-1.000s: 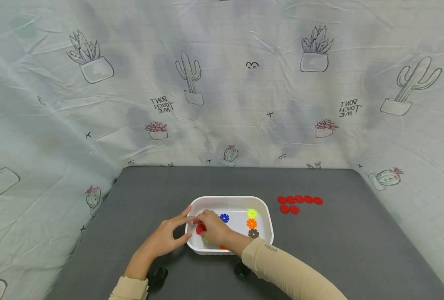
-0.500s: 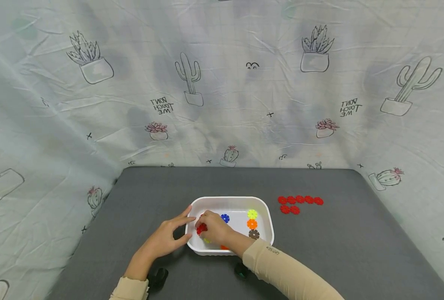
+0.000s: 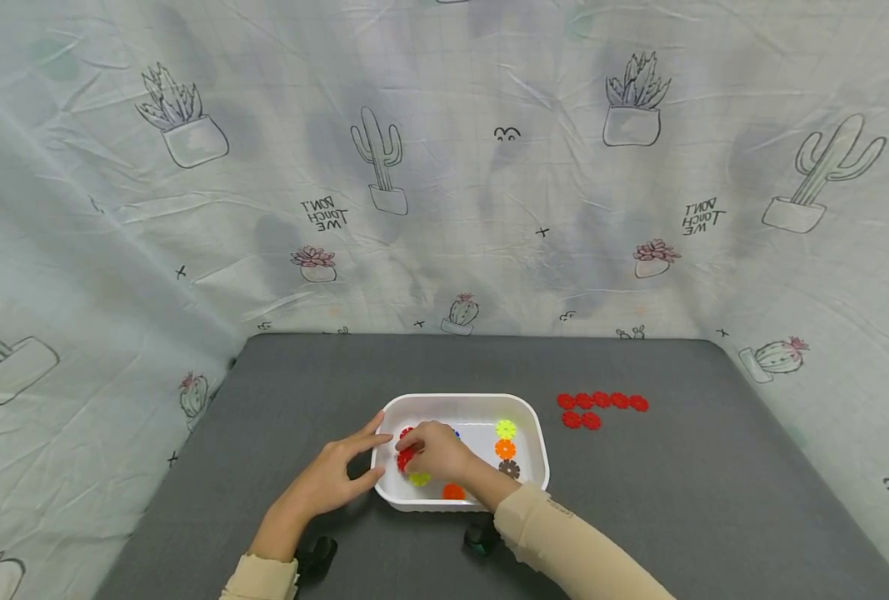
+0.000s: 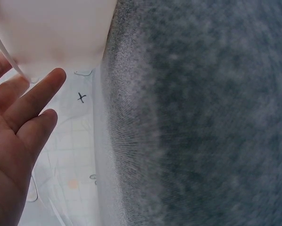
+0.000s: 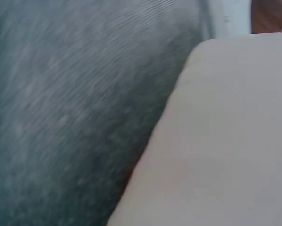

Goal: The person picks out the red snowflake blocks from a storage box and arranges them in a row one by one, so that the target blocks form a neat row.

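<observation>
The right hand [image 3: 435, 451] reached into the white plastic tray [image 3: 534, 433] and pinched a red flower-shaped disc [image 3: 404, 457] at the tray's left end, fingers curled around it. The left hand [image 3: 337, 476] rested against the tray's left outer wall with fingers straight and relaxed (holding nothing). Well right of the tray lay a cluster of red discs [image 3: 601, 407] on the grey table [image 3: 714, 500].

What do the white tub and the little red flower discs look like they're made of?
White tub: likely plastic, smooth and slightly glossy, with thin moulded walls and rounded corners. Red flower discs: apparently rigid plastic, flat, evenly coloured, with notched edges; too small to be sure.
</observation>
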Motion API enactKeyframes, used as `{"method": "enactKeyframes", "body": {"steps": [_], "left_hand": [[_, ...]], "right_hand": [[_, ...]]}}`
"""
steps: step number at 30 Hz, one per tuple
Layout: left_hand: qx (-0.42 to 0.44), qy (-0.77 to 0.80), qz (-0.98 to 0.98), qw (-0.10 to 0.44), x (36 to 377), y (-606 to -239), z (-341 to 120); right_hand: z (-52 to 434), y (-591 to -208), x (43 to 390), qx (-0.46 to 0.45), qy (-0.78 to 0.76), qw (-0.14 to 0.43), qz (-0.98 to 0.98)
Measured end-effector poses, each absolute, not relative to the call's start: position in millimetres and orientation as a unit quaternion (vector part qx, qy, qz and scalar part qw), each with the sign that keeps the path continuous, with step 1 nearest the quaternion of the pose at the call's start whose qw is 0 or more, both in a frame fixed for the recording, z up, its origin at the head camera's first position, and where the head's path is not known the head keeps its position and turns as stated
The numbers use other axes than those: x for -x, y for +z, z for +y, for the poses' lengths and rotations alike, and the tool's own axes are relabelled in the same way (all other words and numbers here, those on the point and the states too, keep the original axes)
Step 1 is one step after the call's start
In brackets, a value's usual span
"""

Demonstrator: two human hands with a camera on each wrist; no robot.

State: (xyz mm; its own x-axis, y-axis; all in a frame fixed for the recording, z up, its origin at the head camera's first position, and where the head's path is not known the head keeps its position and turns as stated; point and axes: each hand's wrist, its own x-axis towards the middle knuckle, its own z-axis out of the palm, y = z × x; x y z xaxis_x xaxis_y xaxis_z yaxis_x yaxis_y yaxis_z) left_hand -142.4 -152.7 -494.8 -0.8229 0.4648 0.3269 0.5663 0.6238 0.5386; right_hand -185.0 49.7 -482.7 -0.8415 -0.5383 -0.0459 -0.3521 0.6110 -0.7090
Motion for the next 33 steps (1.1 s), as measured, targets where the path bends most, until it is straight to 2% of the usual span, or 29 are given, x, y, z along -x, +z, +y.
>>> {"method": "enactKeyframes", "body": {"steps": [11, 26, 29, 33], "left_hand": [[0.273, -0.324, -0.903, 0.066, 143, -497, -153], [0.264, -0.325, -0.906, 0.065, 141, -495, -154], [0.266, -0.329, -0.904, 0.062, 140, -495, -153], [0.271, -0.332, -0.901, 0.062, 141, -495, -153]], "right_hand": [[75, -473, 179, 0.218, -0.497, 0.135, 0.829], [150, -451, 177, 0.133, -0.608, 0.1, 0.777], [169, -451, 176, 0.122, -0.622, 0.078, 0.769], [197, -458, 176, 0.139, -0.632, 0.021, 0.762]]}}
